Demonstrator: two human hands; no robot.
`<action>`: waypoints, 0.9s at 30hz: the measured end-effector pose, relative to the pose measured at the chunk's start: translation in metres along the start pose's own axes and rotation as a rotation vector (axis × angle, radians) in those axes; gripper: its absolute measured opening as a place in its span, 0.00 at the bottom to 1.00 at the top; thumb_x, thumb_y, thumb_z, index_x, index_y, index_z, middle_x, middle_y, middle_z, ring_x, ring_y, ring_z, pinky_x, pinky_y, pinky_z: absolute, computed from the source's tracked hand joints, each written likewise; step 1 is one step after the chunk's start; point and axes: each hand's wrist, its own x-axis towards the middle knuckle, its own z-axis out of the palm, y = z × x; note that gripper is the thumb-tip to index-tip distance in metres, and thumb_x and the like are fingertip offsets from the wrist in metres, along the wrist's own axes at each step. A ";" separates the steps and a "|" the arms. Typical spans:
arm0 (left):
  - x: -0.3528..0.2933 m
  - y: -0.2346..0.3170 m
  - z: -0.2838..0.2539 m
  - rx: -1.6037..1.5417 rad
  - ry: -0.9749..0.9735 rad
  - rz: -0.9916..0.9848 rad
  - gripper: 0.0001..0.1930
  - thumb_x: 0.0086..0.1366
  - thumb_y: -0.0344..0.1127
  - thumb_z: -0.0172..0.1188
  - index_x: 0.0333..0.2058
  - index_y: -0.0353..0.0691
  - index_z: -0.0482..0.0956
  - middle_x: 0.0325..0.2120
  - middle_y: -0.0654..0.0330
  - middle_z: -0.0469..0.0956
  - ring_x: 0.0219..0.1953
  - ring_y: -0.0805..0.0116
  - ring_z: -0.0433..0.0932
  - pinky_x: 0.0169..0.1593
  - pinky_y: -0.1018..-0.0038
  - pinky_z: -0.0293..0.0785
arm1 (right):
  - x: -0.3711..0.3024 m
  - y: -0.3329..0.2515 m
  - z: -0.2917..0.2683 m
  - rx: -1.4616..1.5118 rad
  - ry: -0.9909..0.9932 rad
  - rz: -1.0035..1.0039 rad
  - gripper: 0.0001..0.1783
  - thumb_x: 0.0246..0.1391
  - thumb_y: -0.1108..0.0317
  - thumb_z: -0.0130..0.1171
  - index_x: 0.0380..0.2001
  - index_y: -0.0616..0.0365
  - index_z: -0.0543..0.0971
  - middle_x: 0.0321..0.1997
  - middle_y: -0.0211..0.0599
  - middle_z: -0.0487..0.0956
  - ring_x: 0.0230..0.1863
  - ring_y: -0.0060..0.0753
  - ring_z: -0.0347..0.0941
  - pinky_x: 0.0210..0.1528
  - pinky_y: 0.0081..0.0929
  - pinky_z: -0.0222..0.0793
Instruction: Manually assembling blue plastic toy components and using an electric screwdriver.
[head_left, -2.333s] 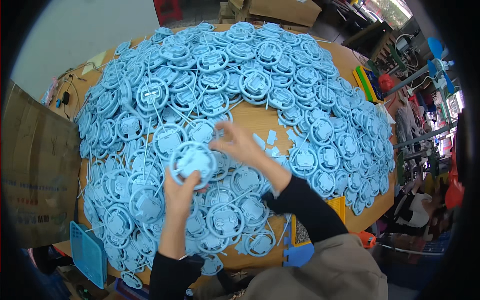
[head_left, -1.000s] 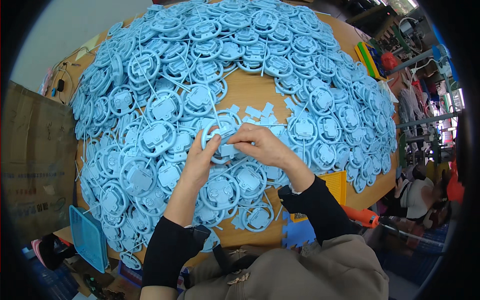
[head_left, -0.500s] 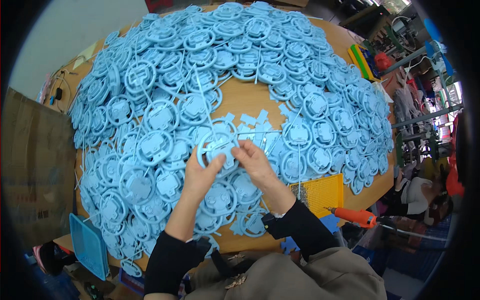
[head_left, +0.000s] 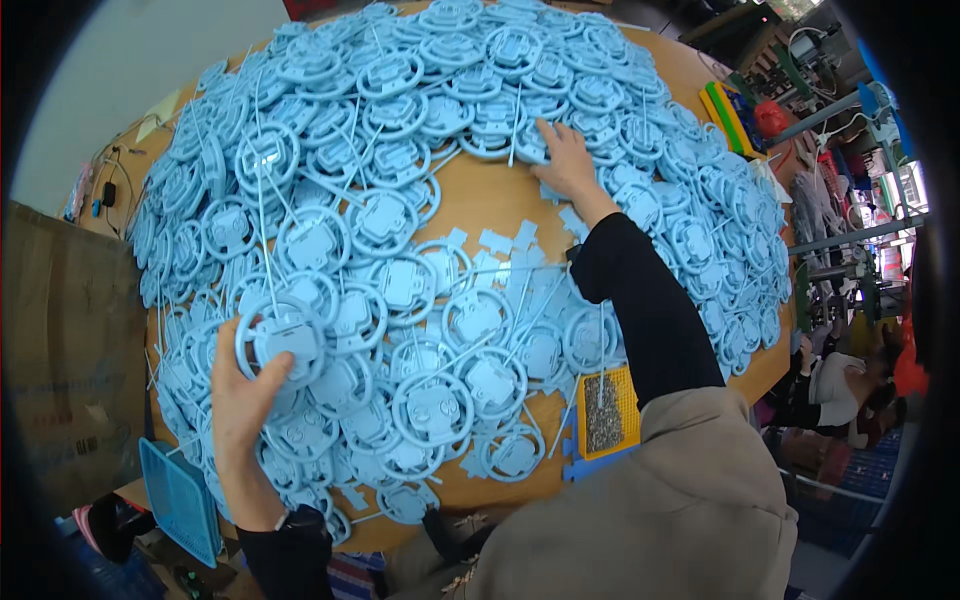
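My left hand [head_left: 243, 395] is closed on a light-blue ring-shaped plastic part [head_left: 290, 340], thumb on its flat centre plate and fingers round the rim. It holds this part over the left side of the pile, and a thin rod runs up from it. Stretched out to the far side, my right hand [head_left: 570, 165] has its fingers apart at the inner edge of the heap, by a similar ring part [head_left: 533, 146]; whether the fingertips touch it I cannot make out. Small flat light-blue pieces [head_left: 495, 241] lie on the tabletop between the hands.
Heaped ring parts [head_left: 455, 50] curve round the wooden table [head_left: 490, 190]. A yellow basket [head_left: 625, 385] of small grey metal pieces stands by my right arm. At the left edge are a blue basket [head_left: 180, 500] and a cardboard box [head_left: 70, 350]. Another person [head_left: 835, 390] sits at far right.
My hands have parted. The left has carried a ring part leftward; the right has let go and reached to the far heap. The orange power screwdriver no longer shows.
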 end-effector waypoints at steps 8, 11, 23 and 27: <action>-0.028 -0.001 0.074 -0.187 -0.079 0.030 0.23 0.60 0.31 0.61 0.55 0.37 0.70 0.45 0.53 0.75 0.43 0.62 0.77 0.45 0.68 0.74 | -0.158 -0.123 -0.062 0.830 0.010 -0.160 0.34 0.42 0.73 0.65 0.57 0.55 0.71 0.54 0.44 0.76 0.54 0.45 0.72 0.57 0.38 0.65; -0.035 -0.004 0.129 -0.987 -0.608 -0.419 0.23 0.64 0.36 0.58 0.57 0.37 0.68 0.46 0.55 0.75 0.40 0.66 0.78 0.39 0.71 0.77 | -0.232 -0.164 -0.089 0.807 -0.074 -0.460 0.40 0.41 0.66 0.68 0.60 0.57 0.67 0.60 0.50 0.69 0.62 0.52 0.63 0.64 0.44 0.58; -0.061 -0.038 0.142 -0.975 -0.475 -0.422 0.24 0.64 0.36 0.58 0.58 0.35 0.67 0.42 0.60 0.77 0.38 0.75 0.75 0.35 0.77 0.69 | -0.200 -0.051 -0.052 -0.353 -0.326 -0.222 0.15 0.36 0.67 0.67 0.33 0.53 0.79 0.35 0.35 0.78 0.46 0.40 0.71 0.43 0.40 0.64; -0.060 -0.038 0.143 -1.026 -0.474 -0.423 0.24 0.65 0.36 0.58 0.57 0.36 0.67 0.43 0.58 0.77 0.42 0.71 0.78 0.35 0.77 0.70 | -0.201 -0.045 -0.056 -0.238 -0.228 -0.227 0.13 0.38 0.67 0.66 0.32 0.52 0.79 0.35 0.33 0.78 0.44 0.40 0.72 0.44 0.40 0.64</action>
